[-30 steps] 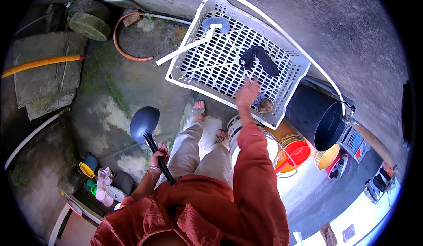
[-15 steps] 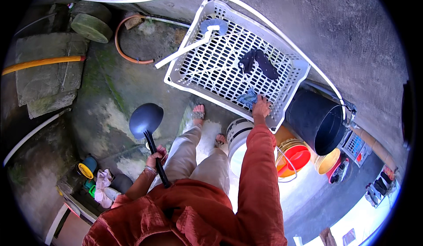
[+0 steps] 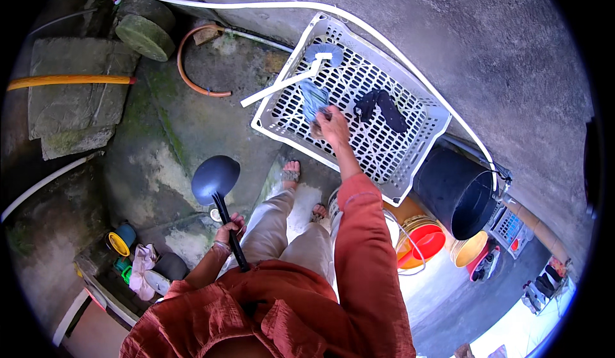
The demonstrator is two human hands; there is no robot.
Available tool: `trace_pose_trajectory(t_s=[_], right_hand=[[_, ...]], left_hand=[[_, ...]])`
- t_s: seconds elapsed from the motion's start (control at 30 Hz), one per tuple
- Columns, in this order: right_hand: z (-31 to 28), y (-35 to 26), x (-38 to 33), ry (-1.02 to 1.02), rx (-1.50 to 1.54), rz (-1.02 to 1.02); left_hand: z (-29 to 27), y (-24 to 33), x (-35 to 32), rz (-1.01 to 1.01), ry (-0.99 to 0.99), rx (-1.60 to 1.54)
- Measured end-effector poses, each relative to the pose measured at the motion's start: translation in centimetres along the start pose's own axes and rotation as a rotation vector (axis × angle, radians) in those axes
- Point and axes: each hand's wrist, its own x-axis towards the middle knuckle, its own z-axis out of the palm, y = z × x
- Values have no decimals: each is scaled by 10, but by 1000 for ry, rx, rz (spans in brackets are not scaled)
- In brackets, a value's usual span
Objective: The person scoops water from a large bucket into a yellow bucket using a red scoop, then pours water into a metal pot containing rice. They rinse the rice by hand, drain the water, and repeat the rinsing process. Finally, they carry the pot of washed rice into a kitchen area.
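Observation:
My left hand (image 3: 230, 228) is closed around the black handle of a dark, round-bowled ladle (image 3: 216, 176), held upright beside my leg. Over the white plastic crate (image 3: 296, 137), my right hand (image 3: 334, 127) grips a crumpled blue-grey cloth (image 3: 313, 97) that hangs limp from the fingers. To the right of that hand, a dark piece of fabric (image 3: 389, 116) lies on the slatted crate bottom. A round-headed brush (image 3: 328, 55) rests across the crate's left corner, its white handle (image 3: 269, 92) sticking out over the rim.
At the crate's right stand a black bucket (image 3: 442, 188) on its side, a red-lined basin (image 3: 425, 239) and a yellow bucket (image 3: 468, 250). A white hose (image 3: 275, 4) runs along the wall. Concrete slabs (image 3: 80, 92) and an orange hose (image 3: 181, 69) lie at left.
My right hand has moved left across the crate, carrying the blue-grey cloth from its near right side toward the brush. The left hand still holds the ladle in the same place.

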Motion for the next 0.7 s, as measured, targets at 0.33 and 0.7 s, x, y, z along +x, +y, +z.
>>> trace_pose_trajectory(t_s=[0.33, 0.7], right_hand=[[41, 53, 28, 328, 474, 287], [14, 103, 79, 132, -2, -24]], left_hand=[[-3, 7, -5, 12, -99, 58], [-17, -5, 4, -10, -22, 40]])
